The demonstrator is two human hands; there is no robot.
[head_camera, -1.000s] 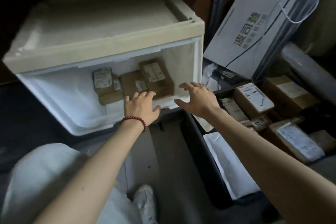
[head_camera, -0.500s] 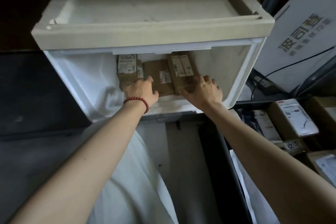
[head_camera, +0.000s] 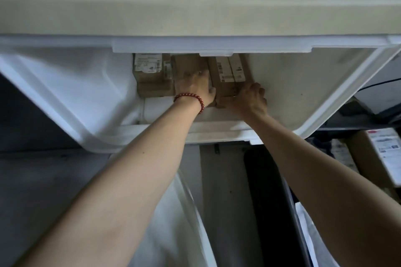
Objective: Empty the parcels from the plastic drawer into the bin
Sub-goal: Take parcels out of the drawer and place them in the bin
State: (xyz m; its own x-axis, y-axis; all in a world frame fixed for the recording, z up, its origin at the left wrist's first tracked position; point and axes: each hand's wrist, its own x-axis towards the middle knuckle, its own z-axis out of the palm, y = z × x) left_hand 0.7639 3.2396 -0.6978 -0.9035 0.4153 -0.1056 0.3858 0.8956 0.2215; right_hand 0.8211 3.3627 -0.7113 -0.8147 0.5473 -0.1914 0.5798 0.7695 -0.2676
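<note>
While looking into plastic drawer, noted three brown parcels in a row at 12 o'clock. Noted left parcel clear of both hands; left hand, red bracelet at wrist, laid over middle parcel, grip blurred, cannot tell; right hand curled round near corner of right parcel. At 4 o'clock, bin with labelled box inside.

Shipping labels on drawer parcels, print blurred, nothing legible
</note>
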